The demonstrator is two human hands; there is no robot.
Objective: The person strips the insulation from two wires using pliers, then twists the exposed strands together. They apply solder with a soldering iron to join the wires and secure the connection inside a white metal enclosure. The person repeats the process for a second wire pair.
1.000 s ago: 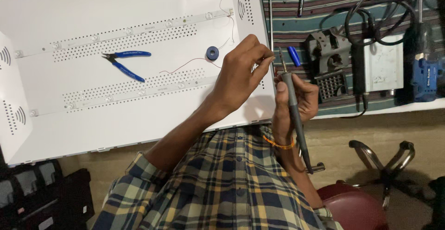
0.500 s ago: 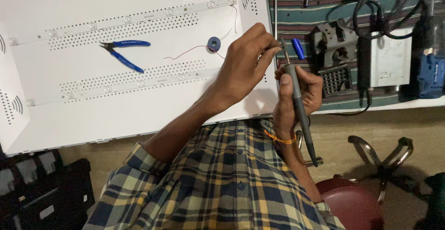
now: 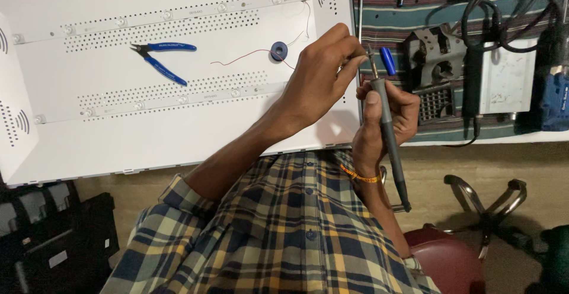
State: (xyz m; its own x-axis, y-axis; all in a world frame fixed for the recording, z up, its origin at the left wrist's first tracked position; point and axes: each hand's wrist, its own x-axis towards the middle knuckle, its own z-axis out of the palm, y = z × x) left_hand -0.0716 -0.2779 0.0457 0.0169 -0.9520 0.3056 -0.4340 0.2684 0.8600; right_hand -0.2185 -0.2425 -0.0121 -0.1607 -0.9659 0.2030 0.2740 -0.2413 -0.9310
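My left hand [image 3: 320,77] reaches over the right edge of a white backlight panel [image 3: 178,134]. Its thumb and forefinger are pinched together right at the tip of a grey soldering iron [image 3: 388,134]. They seem to hold the end of a thin red wire [image 3: 243,54], which is barely visible there. That wire runs from a small blue spool [image 3: 279,50] on the panel. My right hand [image 3: 385,116] is wrapped around the iron's handle, tip pointing up and away from me.
Blue-handled cutters [image 3: 160,57] lie on the panel between two LED strips [image 3: 178,15]. A striped cloth [image 3: 450,3] to the right carries a blue pen [image 3: 387,60], a metal iron stand [image 3: 435,51], a white station box [image 3: 510,80] and cables. A red stool [image 3: 450,258] is below.
Both hands stay together at the iron's tip. They have shifted slightly up the panel's right edge, and the iron stands a little more upright.
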